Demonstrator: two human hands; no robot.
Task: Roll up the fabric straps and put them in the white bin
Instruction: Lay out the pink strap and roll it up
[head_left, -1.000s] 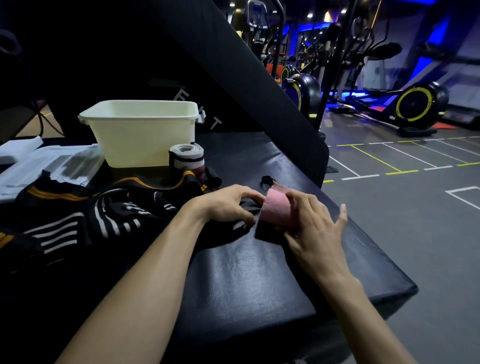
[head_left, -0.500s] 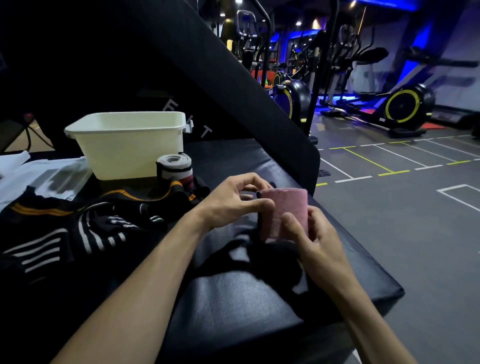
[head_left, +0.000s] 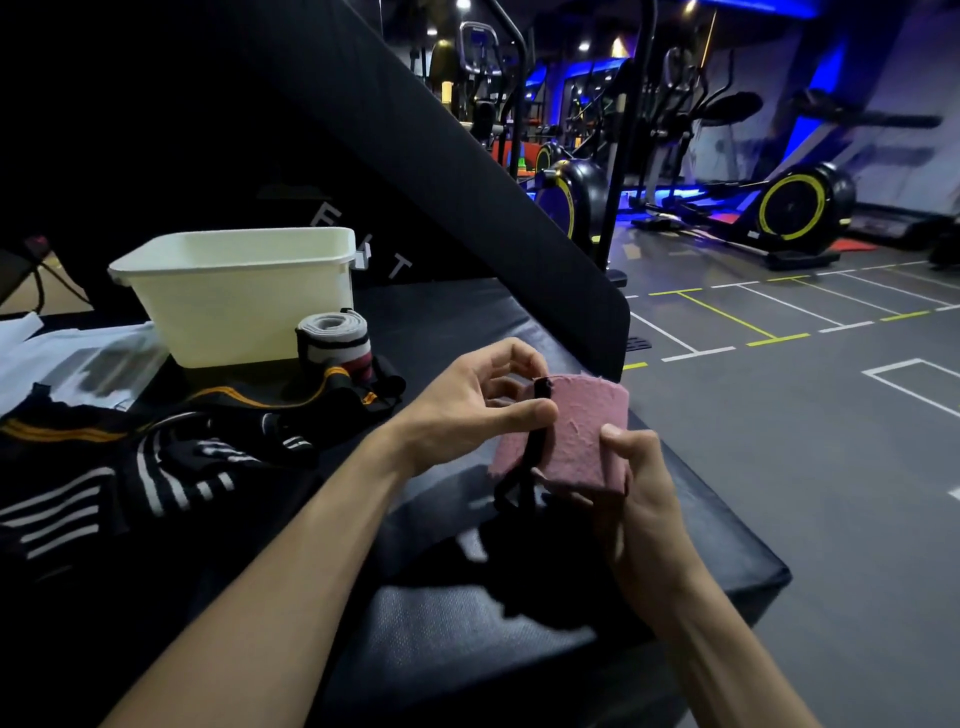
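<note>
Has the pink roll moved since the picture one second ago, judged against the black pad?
Yes. The pink roll then lay on the black pad; now both hands hold it lifted above the pad, upright.

Two hands, left (head_left: 467, 410) and right (head_left: 631, 483), hold one pink roll (head_left: 571, 431). Beyond the grip: one white bin (head_left: 234, 306), one grey roll (head_left: 332, 343), several unrolled striped straps (head_left: 156, 452).

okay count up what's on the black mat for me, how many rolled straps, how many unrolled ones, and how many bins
Rolled straps: 2, the pink roll in both hands and the grey roll by the bin.
Unrolled straps: a tangled pile; I cannot count them.
White bin: 1.
Total countable: 3.
</note>
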